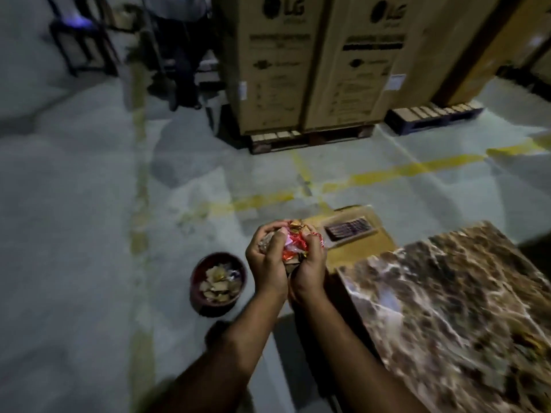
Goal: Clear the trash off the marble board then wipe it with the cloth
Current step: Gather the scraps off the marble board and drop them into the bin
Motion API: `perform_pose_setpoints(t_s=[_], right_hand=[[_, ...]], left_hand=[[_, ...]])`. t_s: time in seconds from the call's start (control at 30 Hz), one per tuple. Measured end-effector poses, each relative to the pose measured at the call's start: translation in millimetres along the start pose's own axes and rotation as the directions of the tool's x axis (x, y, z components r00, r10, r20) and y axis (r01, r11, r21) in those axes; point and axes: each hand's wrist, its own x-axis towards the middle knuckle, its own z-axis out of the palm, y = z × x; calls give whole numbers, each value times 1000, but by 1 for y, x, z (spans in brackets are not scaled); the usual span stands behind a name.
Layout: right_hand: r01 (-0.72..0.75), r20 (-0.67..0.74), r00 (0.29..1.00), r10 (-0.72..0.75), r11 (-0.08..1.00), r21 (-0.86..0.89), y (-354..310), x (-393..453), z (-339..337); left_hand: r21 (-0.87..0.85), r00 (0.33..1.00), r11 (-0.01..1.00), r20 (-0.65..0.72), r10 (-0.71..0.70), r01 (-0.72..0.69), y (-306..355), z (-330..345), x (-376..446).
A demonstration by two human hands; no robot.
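Both hands (pixel 287 259) clutch crumpled trash (pixel 293 244) (red, gold wrappers) beside the brown-veined marble board (pixel 447 299).

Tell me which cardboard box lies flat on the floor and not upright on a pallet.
The flattened cardboard box beside the marble board, just beyond the hands. The two tall LG boxes stand upright on pallets farther back.

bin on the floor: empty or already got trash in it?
Partly filled: the bin stands upright with scraps inside, below its rim.
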Motion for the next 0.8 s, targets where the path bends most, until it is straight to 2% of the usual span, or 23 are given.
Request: perform_pose_setpoints(t_s=[0.07,0.2,0.4,0.47,0.53,0.57,0.63,0.7,0.8], right_hand=[[-73,76,994,76,996,-48,39,5,40],[-163,128,975,181,977,-141,102,21,95],[-186,166,956,244,935,-304,200,90,114],[-202,151,951,268,915,-350,250,125,100],[-240,122,942,312,882,-405,302,160,83],[-251,102,940,324,864,-436,322,175,75],[-237,99,940,326,834,-499,370,207,58],[-189,120,941,318,783,-592,414,239,39],[-112,173,926,335,683,-722,474,292,12]], left_hand=[[33,997,999,-73,4,-2,10,-39,42],[81,982,996,-190,-10,26,12,-95,102],[193,924,974,-380,-36,117,-42,-150,176],[147,890,973,-447,-93,176,-80,-169,202],[215,888,962,-456,-52,167,-130,-192,226],[229,888,953,-454,-75,197,-157,-205,236],[146,837,948,-520,-170,283,-218,-238,265],[95,768,940,-607,-206,327,-284,-272,287],[192,808,926,-565,-165,324,-362,-316,310]])
